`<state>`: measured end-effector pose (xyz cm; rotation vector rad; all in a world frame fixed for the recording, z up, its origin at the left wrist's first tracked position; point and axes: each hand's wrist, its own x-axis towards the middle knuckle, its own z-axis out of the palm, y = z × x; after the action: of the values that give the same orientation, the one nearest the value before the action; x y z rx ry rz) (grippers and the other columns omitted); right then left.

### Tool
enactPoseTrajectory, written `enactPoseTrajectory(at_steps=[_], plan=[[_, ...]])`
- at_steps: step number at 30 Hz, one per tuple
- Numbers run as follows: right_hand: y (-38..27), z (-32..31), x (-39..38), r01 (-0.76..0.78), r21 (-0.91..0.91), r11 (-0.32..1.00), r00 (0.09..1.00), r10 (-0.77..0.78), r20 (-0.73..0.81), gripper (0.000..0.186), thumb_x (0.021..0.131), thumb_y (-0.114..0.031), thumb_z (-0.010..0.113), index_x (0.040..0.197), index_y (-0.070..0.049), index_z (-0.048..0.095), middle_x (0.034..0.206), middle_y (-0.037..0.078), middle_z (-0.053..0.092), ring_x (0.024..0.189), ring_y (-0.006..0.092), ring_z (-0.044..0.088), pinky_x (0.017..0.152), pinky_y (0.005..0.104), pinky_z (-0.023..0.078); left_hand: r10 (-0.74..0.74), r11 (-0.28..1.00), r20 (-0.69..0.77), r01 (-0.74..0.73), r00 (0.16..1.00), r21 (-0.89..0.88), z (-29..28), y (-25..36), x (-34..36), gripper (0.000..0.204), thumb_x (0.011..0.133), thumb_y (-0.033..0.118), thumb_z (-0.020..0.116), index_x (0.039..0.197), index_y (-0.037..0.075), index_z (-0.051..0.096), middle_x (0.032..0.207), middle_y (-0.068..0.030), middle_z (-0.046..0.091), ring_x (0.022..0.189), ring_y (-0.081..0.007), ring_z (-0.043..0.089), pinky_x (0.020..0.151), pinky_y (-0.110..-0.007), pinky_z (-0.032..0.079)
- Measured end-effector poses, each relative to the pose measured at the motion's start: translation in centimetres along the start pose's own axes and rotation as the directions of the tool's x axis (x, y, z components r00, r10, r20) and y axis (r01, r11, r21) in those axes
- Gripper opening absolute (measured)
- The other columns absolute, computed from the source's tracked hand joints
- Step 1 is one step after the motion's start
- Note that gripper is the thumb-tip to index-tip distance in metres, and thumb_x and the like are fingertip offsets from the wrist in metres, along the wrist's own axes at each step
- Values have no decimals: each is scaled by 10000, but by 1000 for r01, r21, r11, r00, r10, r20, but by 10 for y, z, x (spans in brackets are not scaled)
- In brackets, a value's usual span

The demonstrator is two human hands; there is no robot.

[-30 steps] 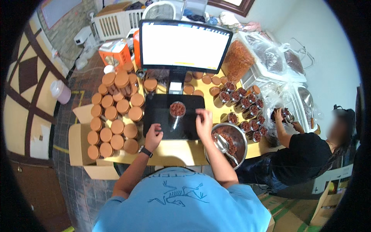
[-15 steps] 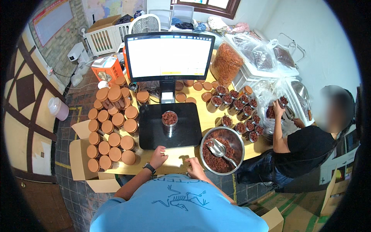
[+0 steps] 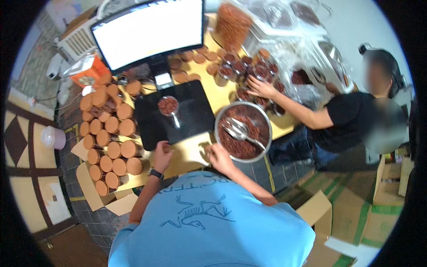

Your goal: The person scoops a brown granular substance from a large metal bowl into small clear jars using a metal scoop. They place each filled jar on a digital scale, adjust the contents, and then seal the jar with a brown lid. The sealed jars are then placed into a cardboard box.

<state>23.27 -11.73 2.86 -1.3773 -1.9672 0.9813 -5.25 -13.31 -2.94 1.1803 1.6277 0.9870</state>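
Note:
An open clear jar of dark reddish-brown crumbly pieces point(image 3: 168, 106) stands alone on the black flat platform point(image 3: 195, 100) below the monitor. My left hand point(image 3: 163, 155), loosely bent with a dark watch at its wrist, is by the platform's near edge and holds nothing I can see. To its right, my right hand point(image 3: 219, 158) hovers over the table's front edge, fingers half bent and apart, also bare. Beside that hand stands a steel bowl point(image 3: 268, 133) of the same brown pieces. A metal scoop point(image 3: 237, 129) rests in it.
Jars with brown lids point(image 3: 114, 150) crowd the table's left side. Open filled jars point(image 3: 226, 71) and loose lids point(image 3: 181, 76) stand behind the bowl. At right, a co-worker's hand point(image 3: 263, 87) reaches onto the jars. A large monitor point(image 3: 149, 31) and an open cardboard box point(image 3: 86, 187) are nearby.
My view has turned and shifted, so the table appears tilted. The co-worker's hand has moved from the plastic bag to the group of open jars. My hands stay near the table's front edge.

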Motion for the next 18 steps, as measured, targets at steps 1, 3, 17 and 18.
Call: enactPoseTrajectory(at_steps=[1,3,17,18], plan=[[14,-8,1,-12,-69,998,996,6,-86,214,843,-108,606,1049,-47,606,1002,177,594,920,366,602,791,435,494,-19,1000,10,19,1000,-11,1,-5,-2,431,814,38,648,1214,50,488,1079,-112,579,956,-199,601,807,-321,519],[47,-25,5,-106,-128,986,967,72,-246,208,842,-108,591,1036,-56,643,1010,174,620,952,355,614,827,431,495,-46,999,33,47,998,-6,0,-14,-4,426,833,33,643,1226,54,481,1104,-113,568,959,-202,600,805,-321,521],[192,-33,95,-391,-730,561,920,256,-297,158,795,-233,653,859,-114,736,995,92,674,1005,259,612,818,401,479,-98,993,65,92,993,79,12,5,-5,398,853,50,630,1224,65,485,1133,-111,556,956,-191,589,787,-308,518],[195,-28,98,-385,-759,526,923,243,-300,161,816,-205,614,842,-100,733,999,86,676,1017,245,609,816,395,474,-81,994,62,76,995,73,13,3,-5,398,853,56,632,1224,65,486,1133,-112,559,956,-191,590,787,-309,517]])
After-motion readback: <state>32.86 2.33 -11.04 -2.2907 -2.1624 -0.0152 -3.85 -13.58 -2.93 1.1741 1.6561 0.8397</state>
